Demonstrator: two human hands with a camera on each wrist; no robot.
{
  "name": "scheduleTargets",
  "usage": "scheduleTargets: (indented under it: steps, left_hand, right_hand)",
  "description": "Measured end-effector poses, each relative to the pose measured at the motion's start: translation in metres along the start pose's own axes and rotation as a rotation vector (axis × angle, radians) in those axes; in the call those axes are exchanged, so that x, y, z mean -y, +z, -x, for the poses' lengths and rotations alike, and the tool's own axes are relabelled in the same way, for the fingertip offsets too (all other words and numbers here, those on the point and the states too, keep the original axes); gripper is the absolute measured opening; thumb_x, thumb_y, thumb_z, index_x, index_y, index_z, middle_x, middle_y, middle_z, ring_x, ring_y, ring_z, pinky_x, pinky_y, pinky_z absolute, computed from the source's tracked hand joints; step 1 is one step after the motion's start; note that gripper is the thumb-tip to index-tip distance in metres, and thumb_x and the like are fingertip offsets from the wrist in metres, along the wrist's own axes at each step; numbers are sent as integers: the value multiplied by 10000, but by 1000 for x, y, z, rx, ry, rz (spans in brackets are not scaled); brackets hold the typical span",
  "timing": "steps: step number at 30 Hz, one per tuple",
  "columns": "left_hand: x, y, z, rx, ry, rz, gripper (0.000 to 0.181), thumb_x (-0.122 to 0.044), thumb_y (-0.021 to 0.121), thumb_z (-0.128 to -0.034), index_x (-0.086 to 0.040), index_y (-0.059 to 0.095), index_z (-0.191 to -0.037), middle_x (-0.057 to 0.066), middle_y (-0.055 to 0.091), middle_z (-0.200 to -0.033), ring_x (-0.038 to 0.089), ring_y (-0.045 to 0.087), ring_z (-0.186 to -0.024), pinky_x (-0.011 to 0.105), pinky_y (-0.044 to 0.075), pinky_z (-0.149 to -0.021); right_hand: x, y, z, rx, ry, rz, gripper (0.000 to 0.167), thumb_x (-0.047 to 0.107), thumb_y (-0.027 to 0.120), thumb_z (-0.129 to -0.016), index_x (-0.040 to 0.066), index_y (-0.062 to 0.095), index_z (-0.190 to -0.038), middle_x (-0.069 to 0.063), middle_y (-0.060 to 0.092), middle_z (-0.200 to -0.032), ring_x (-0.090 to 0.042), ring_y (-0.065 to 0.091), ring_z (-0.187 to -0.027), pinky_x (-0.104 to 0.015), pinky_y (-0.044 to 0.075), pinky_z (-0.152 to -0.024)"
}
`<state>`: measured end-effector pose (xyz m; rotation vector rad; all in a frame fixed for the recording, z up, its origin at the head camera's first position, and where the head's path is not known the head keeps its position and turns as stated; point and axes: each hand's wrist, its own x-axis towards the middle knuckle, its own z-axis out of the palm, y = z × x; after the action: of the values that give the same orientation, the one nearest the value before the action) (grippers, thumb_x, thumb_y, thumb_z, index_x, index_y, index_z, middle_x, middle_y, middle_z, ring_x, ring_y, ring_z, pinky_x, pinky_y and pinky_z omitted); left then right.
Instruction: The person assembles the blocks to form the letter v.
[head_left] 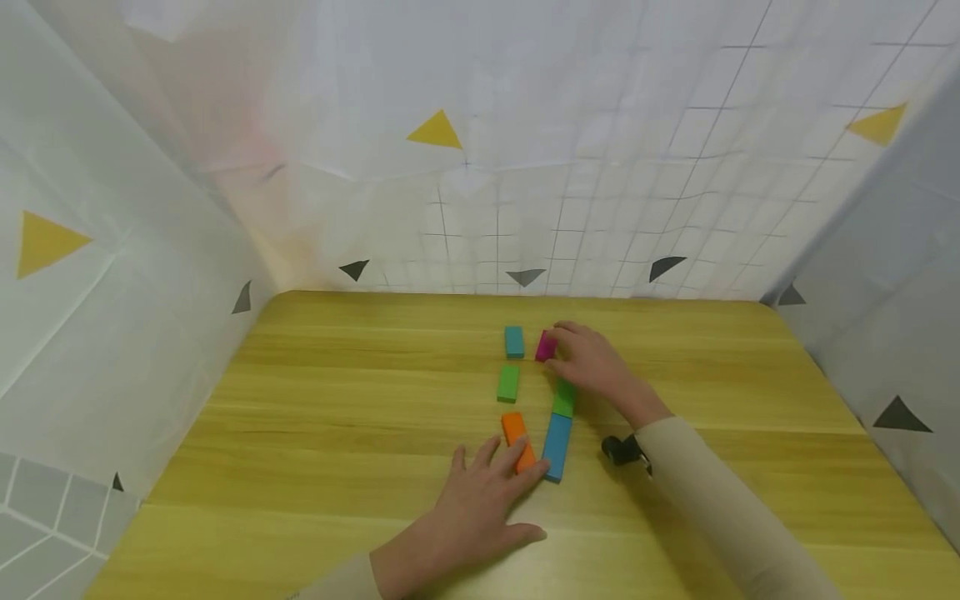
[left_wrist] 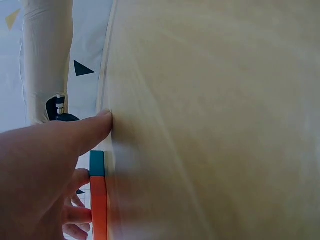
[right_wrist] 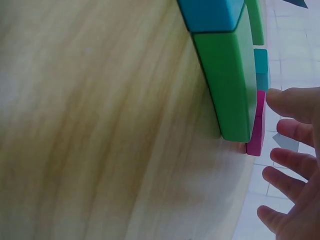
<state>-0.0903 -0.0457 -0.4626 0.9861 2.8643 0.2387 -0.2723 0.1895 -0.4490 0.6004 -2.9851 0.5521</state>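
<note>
My left hand (head_left: 480,504) lies spread low over the near ends of an orange block (head_left: 514,427) and a blue block (head_left: 557,446), its fingertips on or beside them. In the left wrist view its thumb (left_wrist: 85,134) sticks out apart from the blocks. My right hand (head_left: 592,362) is over a magenta block (head_left: 546,344) at the far end of the right-hand row. Its fingers (right_wrist: 287,182) are spread just off that block in the right wrist view. Partly under this hand, a green block (head_left: 564,400) meets the blue one end to end.
Left of the right-hand row, a second green block (head_left: 507,383) and a teal block (head_left: 513,342) lie beyond the orange one, with gaps between. White sheeting with a grid and triangles (head_left: 435,131) walls the wooden table (head_left: 322,400). A black device (head_left: 622,450) sits at the right wrist.
</note>
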Motion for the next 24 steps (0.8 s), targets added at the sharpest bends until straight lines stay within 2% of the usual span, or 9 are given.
scheduleTargets:
  steps: [7,14,17,24]
  left_hand:
    - [0,2,0,1,-4,14,773,-749,475,-881,-452,233,-1552,-5,237,-1658,406,308,-1476,764,302,-1041]
    - [0,1,-2,-11,1,-4,772,-741,498,-876,-440,266,-1548,-2,278,-1642,406,343,-1458,758,330,-1019]
    - [0,0,-2,-5,3,-6,772,-742,496,-877,-437,269,-1548,0,284,-1639,407,346,-1457,758,333,-1016]
    - [1,1,0,-4,9,-10,776,-752,476,-879,-432,260,-1552,7,278,-1642,413,341,-1458,761,337,-1011]
  right_hand:
    - [0,4,-6,2,-21,-9,289,272,699,-900,128,665,-1148,-150,580,-1368,-374,574,-1185,-547,454,-1047]
    - [0,7,-12,1,-41,-24,129,218,708,-896,155,686,-1006,-35,665,-1114,-242,600,-931,-430,508,-879]
    - [-1,8,-14,-5,-51,-19,95,199,704,-896,161,690,-982,-6,668,-1058,-221,598,-905,-410,510,-859]
    - [1,6,-14,10,-38,-24,89,170,689,-895,157,685,-983,-25,670,-1056,-240,593,-897,-432,512,-851]
